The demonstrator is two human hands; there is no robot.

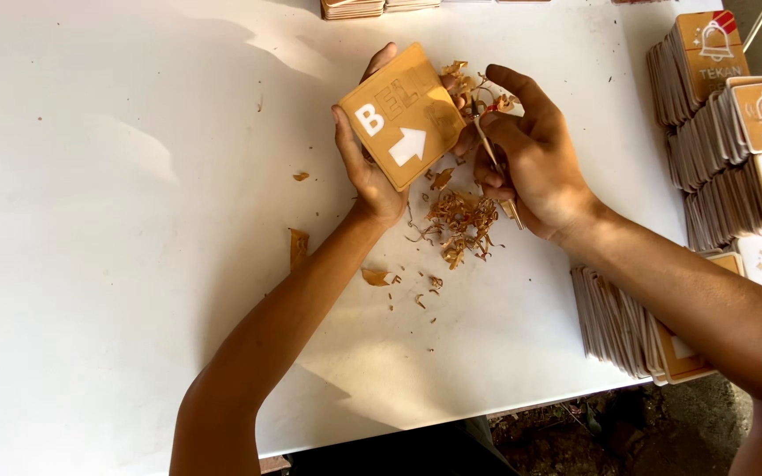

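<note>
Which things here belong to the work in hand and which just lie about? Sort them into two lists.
In hand:
left hand holding the square tan plaque
right hand holding a thin pointed tool
pile of peeled tan scraps

Lying about:
rows of stacked plaques at the right
stack near the table's edge
stacks at the top edge
white table

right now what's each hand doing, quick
Left hand: closed on a square tan plaque, holding it tilted above the table.
Right hand: closed on a thin pointed tool, at the plaque's edge.
</note>
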